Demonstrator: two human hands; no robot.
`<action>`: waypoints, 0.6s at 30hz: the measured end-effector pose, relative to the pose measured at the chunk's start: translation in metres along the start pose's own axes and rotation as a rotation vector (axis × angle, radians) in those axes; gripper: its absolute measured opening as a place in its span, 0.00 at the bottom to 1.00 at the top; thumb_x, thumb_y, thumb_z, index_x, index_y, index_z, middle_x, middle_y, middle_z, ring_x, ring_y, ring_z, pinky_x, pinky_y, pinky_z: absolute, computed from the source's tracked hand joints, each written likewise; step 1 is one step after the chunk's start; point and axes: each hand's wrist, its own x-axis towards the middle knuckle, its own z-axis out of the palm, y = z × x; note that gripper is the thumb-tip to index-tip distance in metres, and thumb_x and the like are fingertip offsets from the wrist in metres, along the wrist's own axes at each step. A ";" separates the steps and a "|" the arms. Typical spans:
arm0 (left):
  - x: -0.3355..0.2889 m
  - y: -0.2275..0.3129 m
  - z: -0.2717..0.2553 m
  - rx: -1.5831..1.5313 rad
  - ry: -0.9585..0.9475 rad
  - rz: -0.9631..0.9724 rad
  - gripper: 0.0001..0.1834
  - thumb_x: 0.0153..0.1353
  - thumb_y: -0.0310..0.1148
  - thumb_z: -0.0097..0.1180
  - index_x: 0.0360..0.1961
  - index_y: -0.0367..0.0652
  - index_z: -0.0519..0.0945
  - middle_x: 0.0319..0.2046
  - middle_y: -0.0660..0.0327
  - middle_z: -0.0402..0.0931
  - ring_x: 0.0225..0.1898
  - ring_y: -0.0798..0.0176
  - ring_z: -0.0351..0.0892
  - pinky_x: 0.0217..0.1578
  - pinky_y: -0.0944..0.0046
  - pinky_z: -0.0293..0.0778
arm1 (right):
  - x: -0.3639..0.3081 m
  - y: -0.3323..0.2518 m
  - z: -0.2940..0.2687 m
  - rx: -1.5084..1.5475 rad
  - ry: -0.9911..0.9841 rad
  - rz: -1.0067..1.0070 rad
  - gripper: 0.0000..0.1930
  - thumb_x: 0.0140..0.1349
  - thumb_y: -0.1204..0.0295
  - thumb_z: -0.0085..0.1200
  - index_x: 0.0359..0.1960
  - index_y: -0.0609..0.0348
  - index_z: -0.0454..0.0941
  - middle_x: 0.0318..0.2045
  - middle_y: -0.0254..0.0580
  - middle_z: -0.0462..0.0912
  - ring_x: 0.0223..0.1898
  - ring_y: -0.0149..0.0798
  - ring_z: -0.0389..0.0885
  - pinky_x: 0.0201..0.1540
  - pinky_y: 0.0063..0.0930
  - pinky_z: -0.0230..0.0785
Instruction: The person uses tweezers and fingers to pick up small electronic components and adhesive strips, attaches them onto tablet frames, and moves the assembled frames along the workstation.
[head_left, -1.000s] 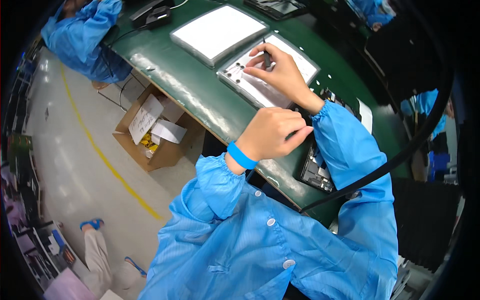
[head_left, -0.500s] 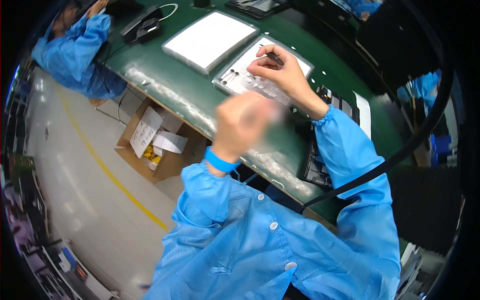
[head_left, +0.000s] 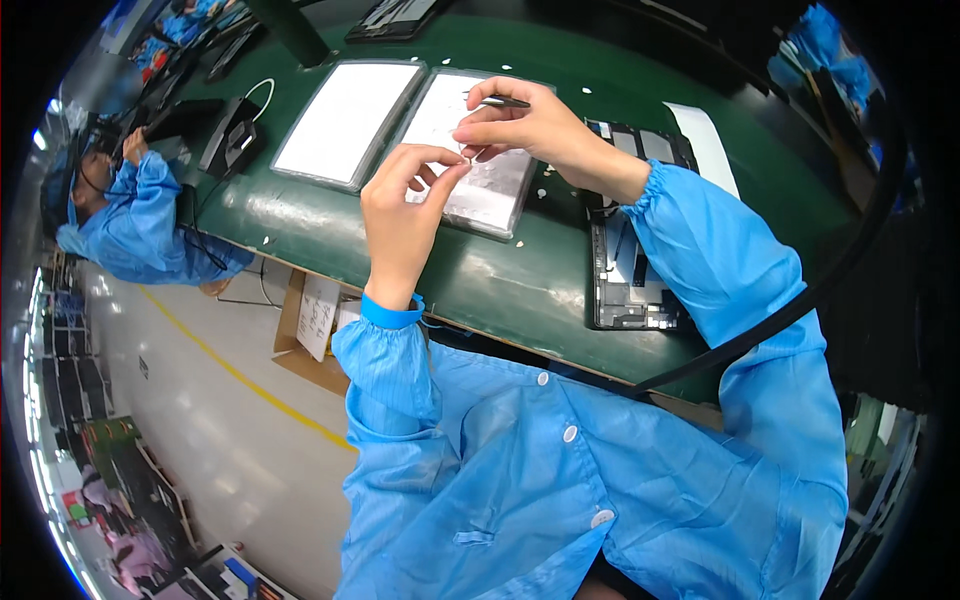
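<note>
My left hand [head_left: 402,212] has its thumb and forefinger pinched over the near tray, on a tiny piece too small to name. Its fingertips meet those of my right hand [head_left: 545,132], whose thumb and fingertips are also closed there. A slim black pen-like tool [head_left: 508,101] lies across the right hand, held by the fingers. Beneath both hands sits a shallow clear tray with a white sheet [head_left: 490,212], partly hidden by them. A blue band [head_left: 391,312] circles my left wrist.
Left of the hands lies another white-sheeted tray [head_left: 350,125]. An opened flat black device [head_left: 630,275] and a white paper strip [head_left: 705,150] are on the right. A black cable [head_left: 780,322] crosses my right arm. A cardboard box [head_left: 312,368] stands below the table edge; a co-worker [head_left: 135,225] sits left.
My left hand has moved away from my body, up to the right hand's fingertips, and is no longer blurred. The view has turned, showing more of the opened device. The right hand keeps the black tool.
</note>
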 end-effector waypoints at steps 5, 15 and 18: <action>0.006 0.003 0.006 0.034 -0.028 -0.019 0.08 0.52 0.25 0.71 0.32 0.41 0.83 0.30 0.66 0.83 0.25 0.73 0.74 0.27 0.71 0.67 | -0.002 0.005 -0.008 -0.014 -0.036 -0.063 0.15 0.62 0.70 0.65 0.46 0.59 0.74 0.37 0.40 0.86 0.39 0.31 0.85 0.43 0.26 0.79; 0.011 0.008 0.011 0.161 -0.128 -0.003 0.06 0.52 0.26 0.71 0.29 0.40 0.84 0.29 0.66 0.84 0.24 0.72 0.73 0.27 0.69 0.66 | 0.002 0.010 -0.019 -0.059 -0.037 -0.088 0.14 0.62 0.71 0.64 0.45 0.62 0.74 0.37 0.43 0.87 0.38 0.31 0.86 0.39 0.22 0.80; 0.013 0.002 0.012 0.198 -0.194 0.006 0.05 0.53 0.28 0.70 0.29 0.41 0.84 0.28 0.65 0.84 0.24 0.69 0.76 0.27 0.66 0.66 | 0.001 0.009 -0.027 -0.058 0.023 -0.122 0.14 0.62 0.72 0.64 0.45 0.63 0.73 0.36 0.43 0.86 0.34 0.33 0.88 0.38 0.21 0.80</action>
